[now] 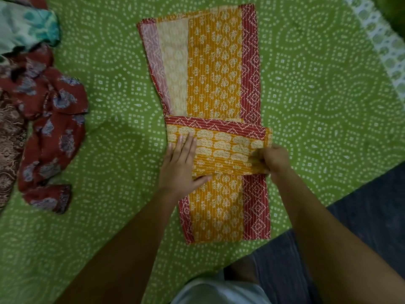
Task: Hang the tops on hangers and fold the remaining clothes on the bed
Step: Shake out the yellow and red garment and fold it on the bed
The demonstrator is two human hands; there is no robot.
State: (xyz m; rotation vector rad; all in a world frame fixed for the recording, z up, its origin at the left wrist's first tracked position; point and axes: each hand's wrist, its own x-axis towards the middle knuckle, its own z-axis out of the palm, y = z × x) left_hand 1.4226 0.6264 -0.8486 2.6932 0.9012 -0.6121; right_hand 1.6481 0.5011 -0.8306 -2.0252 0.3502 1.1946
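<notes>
A long mustard-yellow printed cloth (213, 69) with dark red borders lies lengthwise on the bed, folded into a narrow strip. A folded band of it (221, 145) crosses the strip at the middle. My left hand (183, 163) lies flat on the left end of that band, fingers straight and pressing down. My right hand (272, 160) grips the band's right end, with its fingers curled round the fabric edge.
The green bedsheet (317, 95) with white dotted circles covers the bed. A crumpled red floral garment (52, 132) lies at the left, beside a brown patterned one (8, 150) and a teal-white one (24, 25). Dark floor (372, 207) shows past the bed's edge at the lower right.
</notes>
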